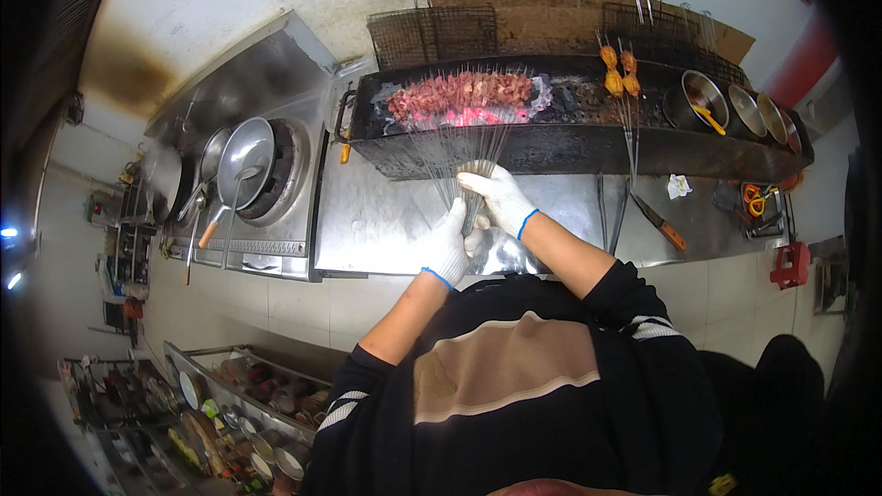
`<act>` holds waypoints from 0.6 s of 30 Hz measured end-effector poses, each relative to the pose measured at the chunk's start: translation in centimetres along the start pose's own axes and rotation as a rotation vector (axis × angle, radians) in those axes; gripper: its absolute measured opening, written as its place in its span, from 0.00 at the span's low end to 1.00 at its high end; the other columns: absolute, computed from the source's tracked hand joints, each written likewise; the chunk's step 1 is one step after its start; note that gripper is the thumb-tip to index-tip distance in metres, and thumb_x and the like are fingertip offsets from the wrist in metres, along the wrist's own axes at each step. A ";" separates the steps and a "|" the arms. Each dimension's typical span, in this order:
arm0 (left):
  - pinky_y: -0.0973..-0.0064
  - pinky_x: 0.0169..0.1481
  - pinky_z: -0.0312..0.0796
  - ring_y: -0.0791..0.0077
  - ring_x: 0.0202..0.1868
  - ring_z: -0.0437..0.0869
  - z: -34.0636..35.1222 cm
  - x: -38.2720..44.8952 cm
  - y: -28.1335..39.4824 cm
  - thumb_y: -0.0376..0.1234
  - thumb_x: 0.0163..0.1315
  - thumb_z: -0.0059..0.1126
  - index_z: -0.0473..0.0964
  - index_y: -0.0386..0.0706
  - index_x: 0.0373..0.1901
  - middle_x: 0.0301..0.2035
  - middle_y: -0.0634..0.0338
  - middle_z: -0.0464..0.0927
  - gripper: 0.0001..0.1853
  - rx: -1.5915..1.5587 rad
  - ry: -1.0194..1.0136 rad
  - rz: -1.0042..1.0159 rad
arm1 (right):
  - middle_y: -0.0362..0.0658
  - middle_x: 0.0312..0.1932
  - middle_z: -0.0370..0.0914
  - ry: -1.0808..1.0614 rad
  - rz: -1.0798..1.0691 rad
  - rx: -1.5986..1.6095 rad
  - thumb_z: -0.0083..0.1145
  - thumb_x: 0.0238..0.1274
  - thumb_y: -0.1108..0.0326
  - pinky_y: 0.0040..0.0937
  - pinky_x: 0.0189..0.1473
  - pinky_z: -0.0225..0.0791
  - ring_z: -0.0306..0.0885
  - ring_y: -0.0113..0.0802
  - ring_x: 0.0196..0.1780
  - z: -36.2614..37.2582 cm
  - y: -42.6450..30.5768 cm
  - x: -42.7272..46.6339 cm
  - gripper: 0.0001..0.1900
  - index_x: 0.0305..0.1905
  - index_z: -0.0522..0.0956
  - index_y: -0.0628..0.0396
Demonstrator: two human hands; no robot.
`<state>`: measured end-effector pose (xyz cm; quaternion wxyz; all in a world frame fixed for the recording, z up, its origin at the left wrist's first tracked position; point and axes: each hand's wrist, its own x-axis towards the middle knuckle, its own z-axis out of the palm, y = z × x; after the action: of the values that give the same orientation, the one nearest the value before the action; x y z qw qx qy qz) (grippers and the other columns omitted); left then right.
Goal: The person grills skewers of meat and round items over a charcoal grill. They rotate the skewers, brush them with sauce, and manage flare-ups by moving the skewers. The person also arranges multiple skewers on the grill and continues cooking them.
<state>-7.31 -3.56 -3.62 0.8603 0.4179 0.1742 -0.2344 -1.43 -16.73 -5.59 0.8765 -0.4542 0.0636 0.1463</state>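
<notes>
Both my hands, in white knit gloves with blue cuffs, are closed around a bundle of thin metal skewers. My left hand grips the gathered handle ends from the lower left. Pressed against the bundle from the upper right is my right hand. The skewers fan out away from me over the front wall of a long black charcoal grill. Chunks of reddish meat on their far ends lie side by side above glowing charcoal.
Two skewered browned pieces lie farther right on the grill, beside several metal pots. A wooden-handled knife and crumpled tissue rest on the steel counter. A wok with a ladle sits at left. Wire grill baskets lean behind.
</notes>
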 end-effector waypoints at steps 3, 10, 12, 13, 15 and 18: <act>0.79 0.19 0.54 0.79 0.16 0.62 -0.1 0.2 -0.1 0.47 0.79 0.45 0.75 0.42 0.47 0.29 0.59 0.78 0.18 0.022 -0.029 0.017 | 0.37 0.39 0.80 0.001 -0.033 -0.023 0.65 0.66 0.67 0.25 0.40 0.73 0.77 0.25 0.41 0.2 -0.1 -0.1 0.10 0.49 0.80 0.55; 0.79 0.20 0.55 0.80 0.17 0.65 -0.3 0.1 -0.1 0.45 0.78 0.48 0.75 0.42 0.48 0.30 0.59 0.79 0.16 0.031 -0.047 0.033 | 0.36 0.39 0.79 0.009 -0.075 -0.050 0.65 0.66 0.68 0.25 0.44 0.72 0.76 0.24 0.42 0.1 -0.1 -0.1 0.10 0.49 0.80 0.56; 0.79 0.20 0.55 0.80 0.17 0.65 -0.2 -0.1 0.0 0.45 0.78 0.49 0.75 0.42 0.47 0.30 0.59 0.79 0.15 0.059 -0.038 0.036 | 0.36 0.40 0.80 0.008 -0.085 -0.062 0.65 0.66 0.67 0.24 0.45 0.71 0.76 0.24 0.42 0.0 -0.2 0.0 0.11 0.50 0.81 0.56; 0.79 0.20 0.55 0.80 0.17 0.65 -0.1 -0.2 0.0 0.44 0.78 0.50 0.75 0.43 0.46 0.29 0.59 0.79 0.15 0.048 -0.049 0.031 | 0.36 0.40 0.80 0.010 -0.092 -0.071 0.66 0.66 0.67 0.24 0.46 0.71 0.76 0.24 0.43 0.0 -0.3 0.0 0.11 0.50 0.81 0.56; 0.79 0.20 0.55 0.80 0.16 0.64 -0.1 -0.3 0.1 0.44 0.77 0.51 0.76 0.43 0.45 0.28 0.59 0.79 0.14 0.099 -0.071 0.014 | 0.36 0.41 0.80 0.013 -0.089 -0.089 0.66 0.66 0.67 0.24 0.48 0.71 0.77 0.24 0.44 -0.2 -0.5 0.1 0.11 0.50 0.81 0.56; 0.79 0.20 0.55 0.79 0.16 0.64 0.0 -0.3 0.0 0.42 0.76 0.52 0.76 0.42 0.43 0.27 0.59 0.78 0.13 0.117 -0.069 0.011 | 0.36 0.43 0.81 0.017 -0.066 -0.109 0.67 0.65 0.65 0.24 0.49 0.70 0.77 0.24 0.46 -0.3 -0.9 0.0 0.12 0.50 0.80 0.56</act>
<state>-7.62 -3.45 -3.50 0.8410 0.4603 0.1279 -0.2539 -1.11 -17.46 -5.04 0.8543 -0.5042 0.0480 0.1166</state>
